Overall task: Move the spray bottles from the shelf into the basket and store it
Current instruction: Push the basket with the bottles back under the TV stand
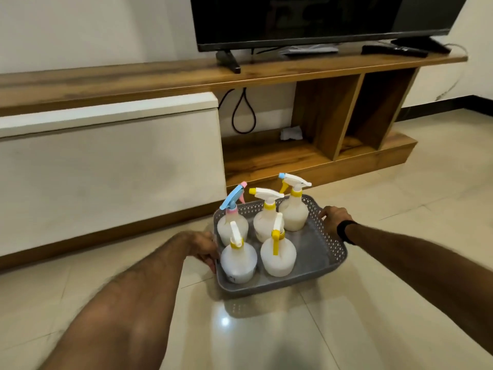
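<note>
A grey perforated basket (317, 265) hangs just above the tiled floor, casting a shadow below it. Several white spray bottles stand upright inside. One at the back left has a blue and pink trigger (232, 225); the others have white and yellow triggers, such as the front left one (238, 260) and the back right one (293, 209). My left hand (204, 249) grips the basket's left rim. My right hand (333, 217), with a black wristband, grips the right rim. The wooden shelf (266, 158) of the TV unit lies just beyond the basket.
The wooden TV unit holds a television (320, 20) and a remote (394, 50) on top. Its lower shelf has a crumpled white cloth (291, 133) and dangling black cables (242, 113). A white cabinet front (106, 161) fills the left side.
</note>
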